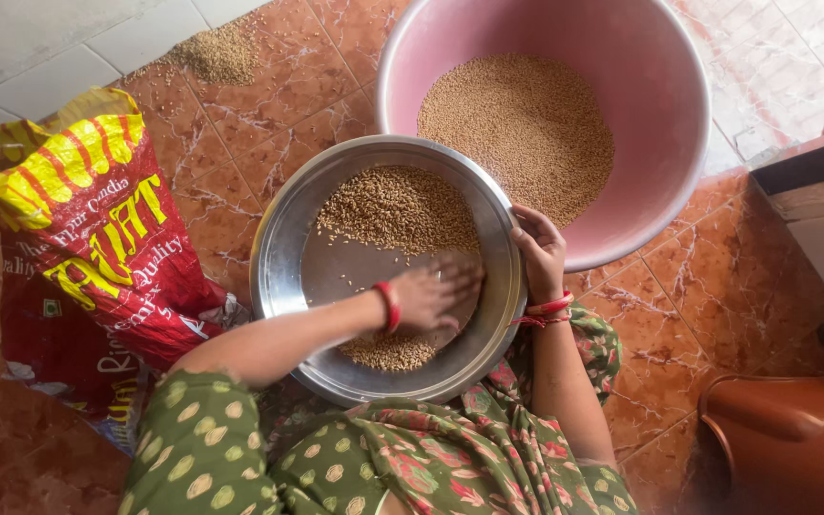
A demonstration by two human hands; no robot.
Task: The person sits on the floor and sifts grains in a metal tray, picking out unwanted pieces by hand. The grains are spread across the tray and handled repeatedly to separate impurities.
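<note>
Two hands are seen: the left hand (pixel 436 294), blurred, is spread flat on grain (pixel 398 210); the steel plate (pixel 283 277) rim is gripped by the right hand (pixel 539 253); the brown vessel (pixel 793 439) is cut off lower right.

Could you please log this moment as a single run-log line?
left hand: flat in steel pan, spreading grain | right hand: gripping pan rim | pink tub: holds grain, beyond pan | red sack: beside pan

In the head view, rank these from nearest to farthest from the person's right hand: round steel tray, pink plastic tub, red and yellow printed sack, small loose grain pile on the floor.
1. Round steel tray: the right hand grips its right rim.
2. Pink plastic tub: just above the hand, behind the tray.
3. Red and yellow printed sack: far left, beyond the tray.
4. Small loose grain pile: upper left floor; too close to the sack's distance to call.
</note>
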